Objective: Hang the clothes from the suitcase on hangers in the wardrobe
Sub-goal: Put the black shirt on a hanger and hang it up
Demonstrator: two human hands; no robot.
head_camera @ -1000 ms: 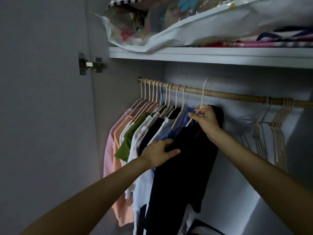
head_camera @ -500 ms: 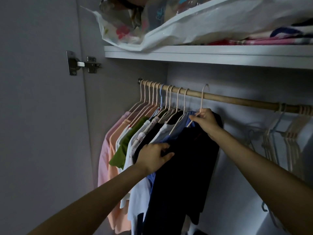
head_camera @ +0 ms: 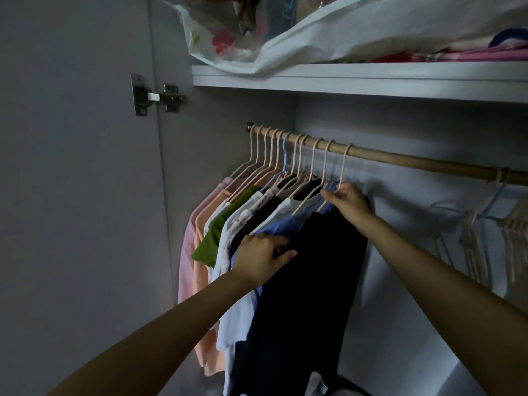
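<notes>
A long dark garment (head_camera: pixel 308 281) hangs on a pale pink hanger (head_camera: pixel 344 164) whose hook sits over the wooden rail (head_camera: pixel 414 162). My right hand (head_camera: pixel 347 202) pinches that hanger just below its neck. My left hand (head_camera: pixel 261 257) presses on the dark garment's left shoulder, fingers partly curled into the cloth beside a blue shirt (head_camera: pixel 281 227). To the left on the rail hang several shirts: pink (head_camera: pixel 190 247), peach, green (head_camera: pixel 221 230), white and black. The suitcase is out of view.
Several empty hangers (head_camera: pixel 474 238) bunch at the rail's right end. A white shelf (head_camera: pixel 371 81) above holds a plastic bag (head_camera: pixel 314 32) and folded cloth. The open wardrobe door (head_camera: pixel 71 195) with its hinge (head_camera: pixel 155 95) stands at the left.
The hanger's hook, held beside the rail a second ago, now rests over it. Both hands stayed on the dark garment; the view shifted right and down.
</notes>
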